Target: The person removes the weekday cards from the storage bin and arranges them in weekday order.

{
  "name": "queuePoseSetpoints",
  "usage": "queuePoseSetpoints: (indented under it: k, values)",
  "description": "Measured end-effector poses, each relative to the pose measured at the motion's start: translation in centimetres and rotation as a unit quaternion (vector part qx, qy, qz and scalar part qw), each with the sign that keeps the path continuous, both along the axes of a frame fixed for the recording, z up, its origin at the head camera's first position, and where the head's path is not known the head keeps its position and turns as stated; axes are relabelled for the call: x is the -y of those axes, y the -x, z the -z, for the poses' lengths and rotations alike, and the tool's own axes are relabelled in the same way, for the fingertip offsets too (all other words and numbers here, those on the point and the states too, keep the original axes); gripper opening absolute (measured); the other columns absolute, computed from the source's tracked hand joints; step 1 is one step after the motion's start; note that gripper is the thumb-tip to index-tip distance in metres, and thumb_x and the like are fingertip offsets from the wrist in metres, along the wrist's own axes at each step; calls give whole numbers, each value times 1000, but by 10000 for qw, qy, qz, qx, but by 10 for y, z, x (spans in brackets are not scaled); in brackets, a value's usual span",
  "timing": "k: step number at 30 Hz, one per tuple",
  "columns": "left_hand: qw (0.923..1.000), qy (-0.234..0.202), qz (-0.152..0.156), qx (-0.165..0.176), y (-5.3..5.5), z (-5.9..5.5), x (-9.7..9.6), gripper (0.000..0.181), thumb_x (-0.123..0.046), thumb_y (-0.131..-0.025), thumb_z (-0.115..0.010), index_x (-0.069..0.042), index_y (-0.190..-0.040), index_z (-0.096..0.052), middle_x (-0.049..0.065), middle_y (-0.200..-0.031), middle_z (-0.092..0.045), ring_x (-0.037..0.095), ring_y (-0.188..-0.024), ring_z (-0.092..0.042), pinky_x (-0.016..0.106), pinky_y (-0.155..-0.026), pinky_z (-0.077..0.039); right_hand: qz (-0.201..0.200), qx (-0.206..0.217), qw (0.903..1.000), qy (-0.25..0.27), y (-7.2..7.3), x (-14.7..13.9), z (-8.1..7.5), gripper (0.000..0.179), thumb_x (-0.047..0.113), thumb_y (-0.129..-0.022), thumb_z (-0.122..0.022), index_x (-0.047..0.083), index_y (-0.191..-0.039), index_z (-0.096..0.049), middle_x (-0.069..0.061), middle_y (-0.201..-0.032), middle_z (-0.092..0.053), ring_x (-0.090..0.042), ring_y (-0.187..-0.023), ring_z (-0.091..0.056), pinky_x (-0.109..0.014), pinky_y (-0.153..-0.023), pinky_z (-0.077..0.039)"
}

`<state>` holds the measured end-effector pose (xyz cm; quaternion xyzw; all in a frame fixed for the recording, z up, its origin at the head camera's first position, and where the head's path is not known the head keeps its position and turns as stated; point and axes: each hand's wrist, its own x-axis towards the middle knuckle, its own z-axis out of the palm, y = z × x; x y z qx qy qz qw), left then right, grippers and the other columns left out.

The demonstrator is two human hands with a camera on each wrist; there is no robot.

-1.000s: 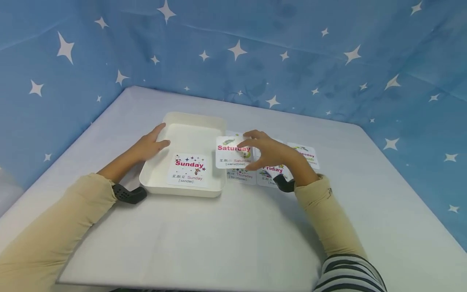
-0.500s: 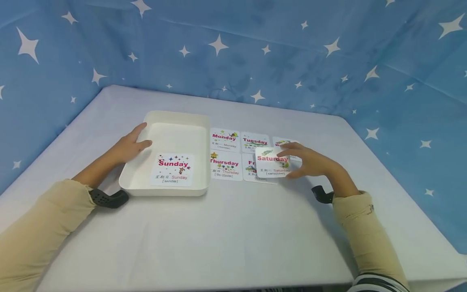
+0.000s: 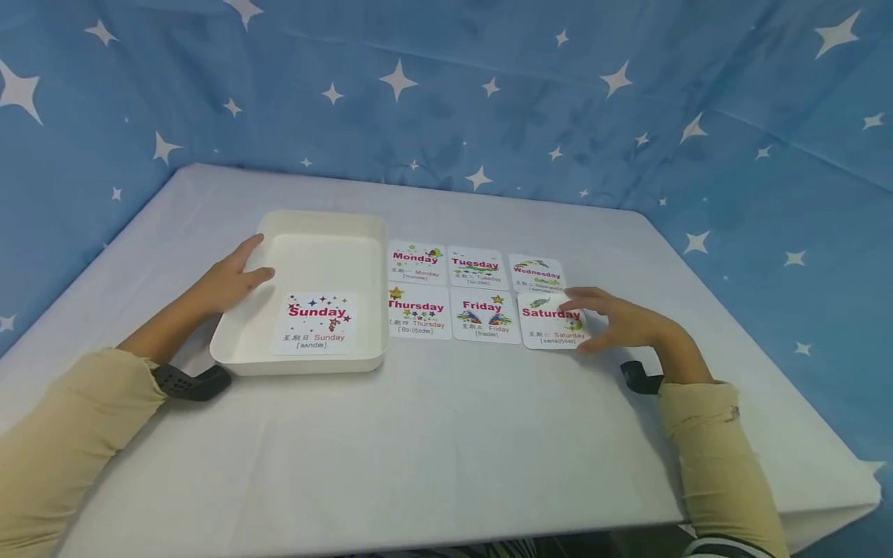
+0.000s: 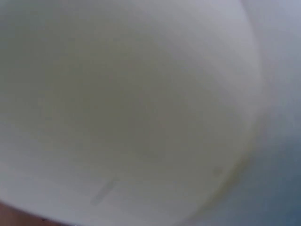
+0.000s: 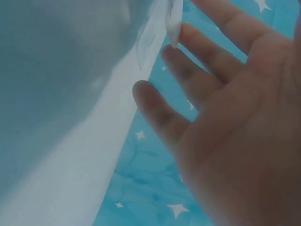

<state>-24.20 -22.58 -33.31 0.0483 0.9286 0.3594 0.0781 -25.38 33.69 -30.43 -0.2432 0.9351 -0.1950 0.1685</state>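
My right hand (image 3: 624, 322) holds the Saturday card (image 3: 547, 329) by its right side, fingers at the upper corner and thumb at the lower one. That card sits at the right end of the lower row, beside the Friday card (image 3: 481, 325); whether it lies flat on the table I cannot tell. In the right wrist view, fingertips (image 5: 174, 52) meet a thin white card edge (image 5: 175, 28). My left hand (image 3: 226, 283) grips the left wall of a shallow white tray (image 3: 380, 310), thumb inside. Inside the tray lies the Sunday card (image 3: 314, 333). Blurred tray wall (image 4: 141, 117) fills the left wrist view.
Monday (image 3: 417, 271), Tuesday (image 3: 477, 277) and Wednesday (image 3: 536, 263) cards form the upper row, right of the tray. Below Monday lies the Thursday card (image 3: 420, 322). A white cloth covers the table (image 3: 418, 449); a blue starry curtain (image 3: 446, 116) hangs behind it.
My right hand has carried the Saturday card rightward, from above the Thursday card, past Friday, to the row's right end. The left hand keeps its place on the tray; the head view has shifted right.
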Motion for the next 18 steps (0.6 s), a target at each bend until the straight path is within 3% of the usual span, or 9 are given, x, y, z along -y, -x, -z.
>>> queuePoseSetpoints:
  k: [9,18]
  values:
    - [10000,-24,-27,-7,-1,0,-1,72,-34,-97,-33,-4,-144,12,29,-148,8,51,-134,-2,64,-104,-13,68,221,9996,-144,1,4,6,70,27,-71,-76,11,-133,-46,-19,-149,-15,-44,-134,-13,-68,-100,-19]
    - [10000,-16,-50,-27,-1,2,1,72,-35,-97,-34,-5,-145,11,29,-148,5,52,-133,-5,64,-104,-15,423,536,9975,-204,3,3,11,80,33,-70,-76,14,-138,-39,-17,-151,-12,-45,-135,-9,-69,-100,-18]
